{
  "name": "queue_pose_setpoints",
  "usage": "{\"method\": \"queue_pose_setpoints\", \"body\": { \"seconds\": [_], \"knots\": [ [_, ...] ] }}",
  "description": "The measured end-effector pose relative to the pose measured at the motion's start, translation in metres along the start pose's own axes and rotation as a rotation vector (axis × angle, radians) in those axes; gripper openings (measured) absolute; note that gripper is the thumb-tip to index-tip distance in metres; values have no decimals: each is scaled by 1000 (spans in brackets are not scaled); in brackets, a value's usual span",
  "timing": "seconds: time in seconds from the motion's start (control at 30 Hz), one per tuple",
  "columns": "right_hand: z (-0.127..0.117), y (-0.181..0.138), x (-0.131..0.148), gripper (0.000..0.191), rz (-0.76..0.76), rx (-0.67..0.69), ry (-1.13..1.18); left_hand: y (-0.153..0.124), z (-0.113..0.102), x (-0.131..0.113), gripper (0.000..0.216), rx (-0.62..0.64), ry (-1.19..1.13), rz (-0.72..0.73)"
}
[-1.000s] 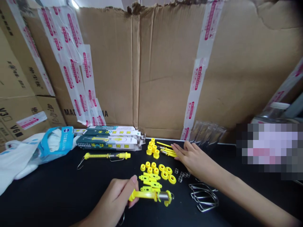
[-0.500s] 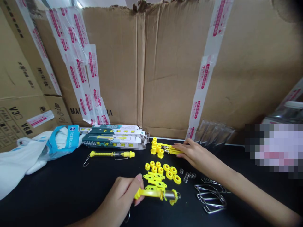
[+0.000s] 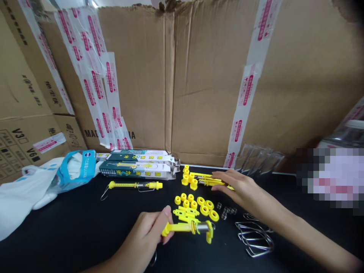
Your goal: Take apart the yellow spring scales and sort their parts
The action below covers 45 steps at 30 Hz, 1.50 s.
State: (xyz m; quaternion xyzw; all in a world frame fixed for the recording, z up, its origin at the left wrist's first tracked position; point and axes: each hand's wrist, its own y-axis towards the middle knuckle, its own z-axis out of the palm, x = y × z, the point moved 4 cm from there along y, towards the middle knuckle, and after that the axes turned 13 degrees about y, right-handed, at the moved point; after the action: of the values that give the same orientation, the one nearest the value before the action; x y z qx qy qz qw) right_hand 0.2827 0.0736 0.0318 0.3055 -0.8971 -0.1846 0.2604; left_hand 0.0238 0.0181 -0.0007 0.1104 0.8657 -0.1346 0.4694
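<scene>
My left hand point(image 3: 155, 227) is closed around one end of a yellow spring scale core point(image 3: 180, 227), which points right. A metal spring point(image 3: 203, 227) and a yellow end piece point(image 3: 209, 234) sit at its far end. Part of a wire hook point(image 3: 154, 259) shows below this hand. Farther back, my right hand point(image 3: 234, 184) has its thumb and fingers around yellow spring scale rods point(image 3: 209, 180) lying side by side; how many it grips is hidden. Yellow flanged caps point(image 3: 193, 184) stand just left of them. Flat yellow slotted strips point(image 3: 186, 213) lie behind the held core.
Yellow collars point(image 3: 186, 203), rings point(image 3: 214, 215), small springs point(image 3: 226, 211) and bent wire hooks point(image 3: 254, 237) lie mid-table and right. An assembled spring scale point(image 3: 135, 185) rests before printed boxes point(image 3: 136, 170). A blue-white plastic pack point(image 3: 76, 170) is left; clear tubes point(image 3: 260, 161) stand against the cardboard wall point(image 3: 199, 83).
My right hand has shifted slightly right along the yellow rods, and a yellow end shows beneath it. The core in my left hand has turned a little, its end piece now hanging down.
</scene>
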Motion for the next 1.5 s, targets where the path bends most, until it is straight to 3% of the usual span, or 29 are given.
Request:
{"method": "queue_pose_setpoints", "body": {
  "seconds": [0.23, 0.33, 0.6, 0.8, 1.23, 1.37, 1.5],
  "knots": [
    [4, -19, 88, 42, -47, -47, 333, 2, 1, 1, 61, -14, 39, 122],
    [18, -28, 103, 25, -34, -12, 458, 1, 0, -2, 59, 20, 79, 168],
    [29, -47, 85, 18, 251, 18, 543, 3, -1, 1, 43, 30, 97, 175],
    [33, -54, 75, 19, 349, -82, 540, 7, -2, 2, 32, -37, 26, 122],
    [33, -58, 76, 26, 303, -141, 478, 7, -6, -2, 29, -92, -32, 58],
    [27, -54, 83, 16, 189, -115, 384, 5, -5, -3, 27, -75, -26, 51],
    [23, -54, 85, 13, 145, -172, 318, 4, -2, -2, 30, -28, -42, 42]
  ]
}}
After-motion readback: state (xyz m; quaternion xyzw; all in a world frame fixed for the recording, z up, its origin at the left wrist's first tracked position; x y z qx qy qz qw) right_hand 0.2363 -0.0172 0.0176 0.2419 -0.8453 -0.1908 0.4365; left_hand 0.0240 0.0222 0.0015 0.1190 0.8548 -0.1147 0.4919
